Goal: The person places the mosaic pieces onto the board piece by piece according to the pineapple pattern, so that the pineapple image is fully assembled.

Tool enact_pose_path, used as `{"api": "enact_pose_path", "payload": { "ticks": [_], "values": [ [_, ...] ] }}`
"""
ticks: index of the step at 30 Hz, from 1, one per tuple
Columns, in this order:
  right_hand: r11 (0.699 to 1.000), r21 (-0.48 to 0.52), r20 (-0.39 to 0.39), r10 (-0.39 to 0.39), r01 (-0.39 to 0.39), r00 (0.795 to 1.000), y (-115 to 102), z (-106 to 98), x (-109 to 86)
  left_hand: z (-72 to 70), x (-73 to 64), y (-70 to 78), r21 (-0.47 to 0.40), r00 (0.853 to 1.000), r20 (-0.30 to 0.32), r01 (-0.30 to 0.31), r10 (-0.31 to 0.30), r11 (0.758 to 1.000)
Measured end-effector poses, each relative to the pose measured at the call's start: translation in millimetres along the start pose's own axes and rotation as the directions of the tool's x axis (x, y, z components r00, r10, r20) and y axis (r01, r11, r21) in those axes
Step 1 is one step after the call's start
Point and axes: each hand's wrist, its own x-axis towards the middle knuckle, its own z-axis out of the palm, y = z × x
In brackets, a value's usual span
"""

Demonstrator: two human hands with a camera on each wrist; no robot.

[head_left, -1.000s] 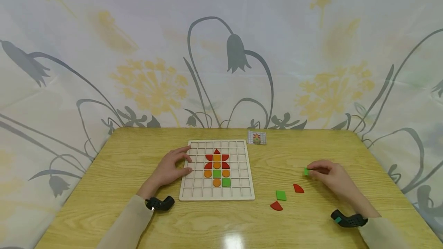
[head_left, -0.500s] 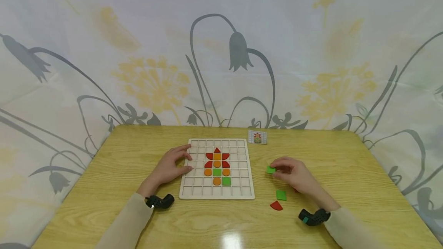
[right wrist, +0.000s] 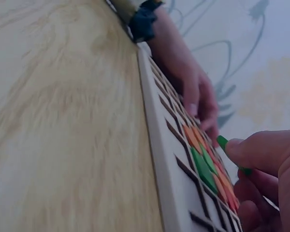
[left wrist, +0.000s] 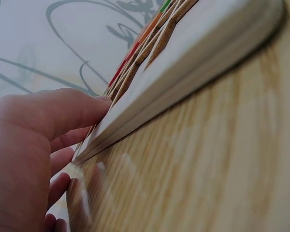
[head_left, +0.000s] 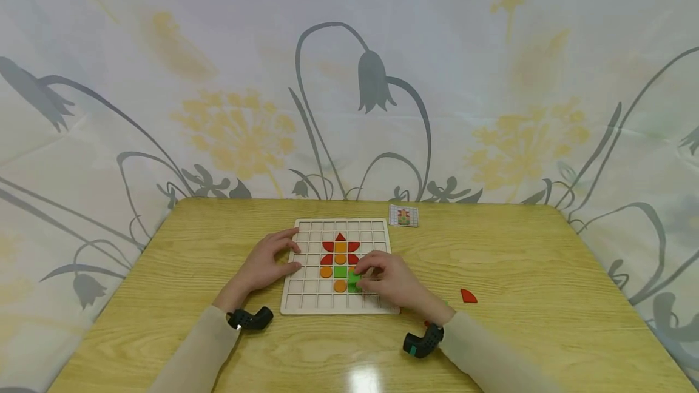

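Note:
A white grid board (head_left: pixel 295 304) lies on the table, with red, orange and green tiles set in its middle squares. My right hand (head_left: pixel 397 282) pinches a green square tile (head_left: pixel 353 278) between thumb and fingers. That tile is over the board, overlapping the green square (right wrist: pixel 203 170) set in the grid. On the board's left edge rests my left hand (head_left: pixel 266 264), fingers spread and its thumb (left wrist: pixel 89 110) on the rim. Inside the grid, a green square (head_left: pixel 340 272) sits between orange circles; the right one is mostly behind my right fingers.
At the back, just right of the board, lies a small pattern card (head_left: pixel 403 216). A red quarter-circle tile (head_left: pixel 468 296) is on the table to the right. Other loose tiles are mostly hidden under my right forearm. A flowered cloth (head_left: pixel 382 138) hangs behind the table (head_left: pixel 519 247).
My right hand has carried the green square leftward from the table's right side to over the board. My left hand has stayed at the board's edge.

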Motion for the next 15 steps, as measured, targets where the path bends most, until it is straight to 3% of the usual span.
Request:
{"api": "enact_pose_path", "payload": {
  "ticks": [7,15],
  "values": [
    [0.994,-0.084,-0.006,-0.077,0.076,0.997,1.2,26.7,12.4,-0.3,0.0,1.2,0.005,1.000,0.004,-0.006,0.006,1.000],
    [0.969,-0.199,-0.024,-0.156,0.148,0.987,-2.2,40.6,22.1,-1.2,-0.5,2.2,0.000,1.000,-0.001,-0.014,0.014,1.000]
  ]
}}
